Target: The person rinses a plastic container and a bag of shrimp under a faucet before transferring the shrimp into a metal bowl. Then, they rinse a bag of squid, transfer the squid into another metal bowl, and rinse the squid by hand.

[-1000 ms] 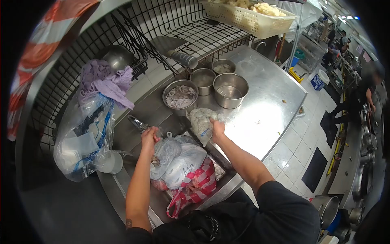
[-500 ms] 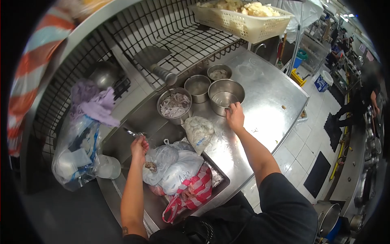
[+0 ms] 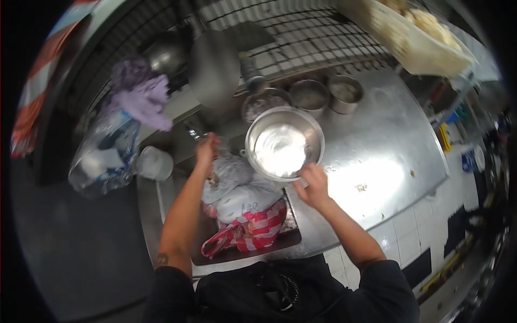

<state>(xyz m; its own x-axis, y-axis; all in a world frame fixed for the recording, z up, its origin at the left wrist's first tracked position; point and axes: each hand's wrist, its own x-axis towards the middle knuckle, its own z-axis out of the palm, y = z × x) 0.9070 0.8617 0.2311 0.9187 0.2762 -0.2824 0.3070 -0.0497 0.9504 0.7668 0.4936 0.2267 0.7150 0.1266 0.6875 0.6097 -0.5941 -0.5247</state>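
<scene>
My right hand (image 3: 313,185) grips the rim of a round steel pot (image 3: 252,148), which is tilted so that its shiny bottom shows. My left hand (image 3: 207,148) is closed beside a small shiny metal piece (image 3: 195,132); what its fingers hold is not clear. Below the hands, plastic bags (image 3: 239,202) and a red-and-white striped bag (image 3: 264,229) lie in a metal tray (image 3: 293,237). Behind the held pot stand a pot of sliced onion-like pieces (image 3: 264,103) and two smaller steel pots (image 3: 308,96) (image 3: 346,92).
A wire rack (image 3: 318,35) runs along the back, with a cream basket (image 3: 398,46) at the right. A blurred grey oval utensil (image 3: 212,70) hangs in front. At the left are a plastic tub (image 3: 156,163), a clear bag (image 3: 102,161) and purple cloth (image 3: 145,102).
My right hand has lifted the steel pot from the counter and brought it nearer, tilting it above the bags. It now hides the filled plastic bag. The view has shifted.
</scene>
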